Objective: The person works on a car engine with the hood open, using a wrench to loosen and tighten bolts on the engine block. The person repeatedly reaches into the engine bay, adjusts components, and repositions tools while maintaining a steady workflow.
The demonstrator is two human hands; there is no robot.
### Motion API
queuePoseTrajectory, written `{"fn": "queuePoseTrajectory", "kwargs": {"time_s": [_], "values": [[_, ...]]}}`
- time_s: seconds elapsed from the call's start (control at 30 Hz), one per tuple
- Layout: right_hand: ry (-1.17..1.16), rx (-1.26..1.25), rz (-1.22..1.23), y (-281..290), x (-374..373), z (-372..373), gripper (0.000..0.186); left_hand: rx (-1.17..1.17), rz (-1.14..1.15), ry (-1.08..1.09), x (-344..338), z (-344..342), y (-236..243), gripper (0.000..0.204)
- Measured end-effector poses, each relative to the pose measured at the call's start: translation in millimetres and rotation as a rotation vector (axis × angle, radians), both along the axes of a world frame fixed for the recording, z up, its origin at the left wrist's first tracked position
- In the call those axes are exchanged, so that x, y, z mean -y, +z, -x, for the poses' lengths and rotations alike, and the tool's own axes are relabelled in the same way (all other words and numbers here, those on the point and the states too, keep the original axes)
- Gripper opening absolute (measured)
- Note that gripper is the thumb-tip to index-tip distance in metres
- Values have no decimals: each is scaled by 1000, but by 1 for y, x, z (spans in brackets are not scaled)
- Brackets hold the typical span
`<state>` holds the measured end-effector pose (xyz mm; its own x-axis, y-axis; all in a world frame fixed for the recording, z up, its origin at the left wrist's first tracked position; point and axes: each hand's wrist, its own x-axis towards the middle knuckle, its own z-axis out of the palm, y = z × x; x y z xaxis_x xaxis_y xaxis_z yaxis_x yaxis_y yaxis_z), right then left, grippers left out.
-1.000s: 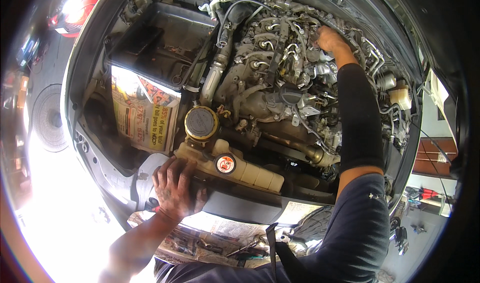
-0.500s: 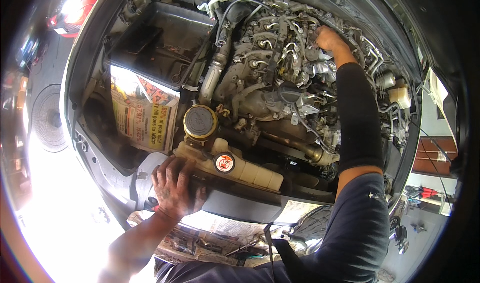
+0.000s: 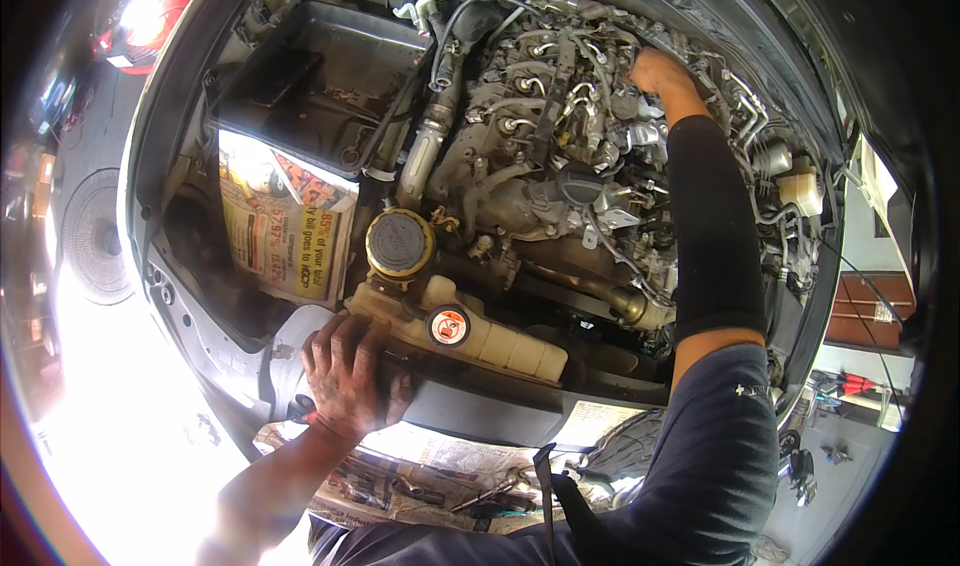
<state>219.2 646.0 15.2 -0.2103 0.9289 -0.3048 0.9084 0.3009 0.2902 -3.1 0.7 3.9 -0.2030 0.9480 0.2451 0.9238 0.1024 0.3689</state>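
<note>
My left hand (image 3: pixel 348 374), smudged with dark grime, rests palm down with outstretched fingers on the front panel (image 3: pixel 490 404) of an open engine bay. Its fingertips are beside a cream plastic tank (image 3: pixel 500 342) with a round warning label. Over at the far right, my right hand (image 3: pixel 656 70) reaches deep among the hoses and metal pipes of the engine (image 3: pixel 500 191). That hand is curled closed; its fingertips, and whatever they grip, are hidden. A dark filler cap (image 3: pixel 580 184) sits on the engine, nearer to me than that hand.
A round grey-topped part (image 3: pixel 398 243) stands behind the cream tank. Newspaper (image 3: pixel 285 231) lies in the left of the bay, in front of a black tray (image 3: pixel 330 76). More newspaper with tools (image 3: pixel 490 491) spreads along the front. A cream reservoir (image 3: pixel 800 194) stands at the right.
My right hand has turned slightly at the same spot, so its back shows more and its fingers less. The left hand stays in place.
</note>
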Motion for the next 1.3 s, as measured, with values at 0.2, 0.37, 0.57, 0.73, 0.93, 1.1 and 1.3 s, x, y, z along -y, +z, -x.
{"fn": "queuePoseTrajectory", "kwargs": {"time_s": [0.2,0.37,0.57,0.73,0.93,1.1,1.3], "values": [[167,-74,41,7,4,-8,60,-6,-1,0,1,0,-1,63],[-9,-87,-34,-4,1,-10,62,-5,-2,-4,0,0,1,64],[31,-114,4,-2,7,-9,70,-3,-2,-8,0,0,-1,64],[11,-125,-49,-3,14,-8,66,-8,10,-4,1,0,-1,64],[136,-198,-22,-3,11,-19,61,1,16,-2,0,0,-1,63],[7,-231,-96,-2,11,-20,64,-15,4,-10,0,0,0,61],[13,-70,-36,-9,10,-8,65,-15,-3,-5,-2,-1,1,62]]}}
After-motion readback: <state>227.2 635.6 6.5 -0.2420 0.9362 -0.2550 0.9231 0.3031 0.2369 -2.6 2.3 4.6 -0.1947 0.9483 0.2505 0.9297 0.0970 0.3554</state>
